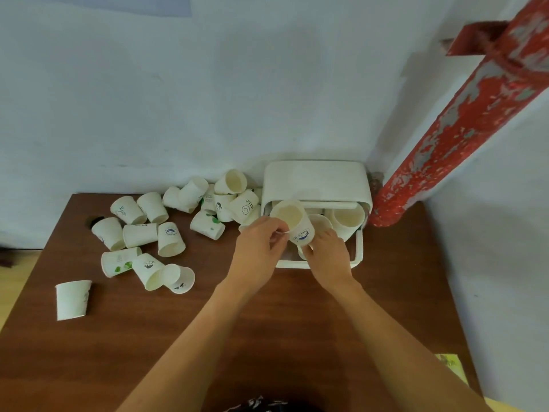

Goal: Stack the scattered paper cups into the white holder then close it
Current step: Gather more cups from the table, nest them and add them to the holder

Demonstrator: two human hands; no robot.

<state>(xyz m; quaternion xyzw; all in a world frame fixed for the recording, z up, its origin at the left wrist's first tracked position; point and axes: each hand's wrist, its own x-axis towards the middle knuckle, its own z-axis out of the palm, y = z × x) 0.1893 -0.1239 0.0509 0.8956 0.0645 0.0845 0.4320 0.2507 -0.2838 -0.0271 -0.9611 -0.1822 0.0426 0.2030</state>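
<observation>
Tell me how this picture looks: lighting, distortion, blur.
Head view: soft, dim light with faint shadows and no glare; wide-angle lens bends the table edges and red pipe; both hands and the held cup are slightly blurred; corners darken.

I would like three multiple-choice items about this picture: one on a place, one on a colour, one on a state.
1. Where does the white plastic holder stand?
A. far right of the brown wooden table, by the wall
B. near left corner
C. on the floor

2. What colour is the print on the paper cup held by both hands?
A. red
B. blue
C. yellow

3. How is the holder's white lid?
A. shut
B. raised open
C. lying on the table

Answers: 1 A, it sits beside the red peeling pipe. 2 B, a blue mark shows between the left hand and right hand. 3 B, cups show beneath it.
</observation>
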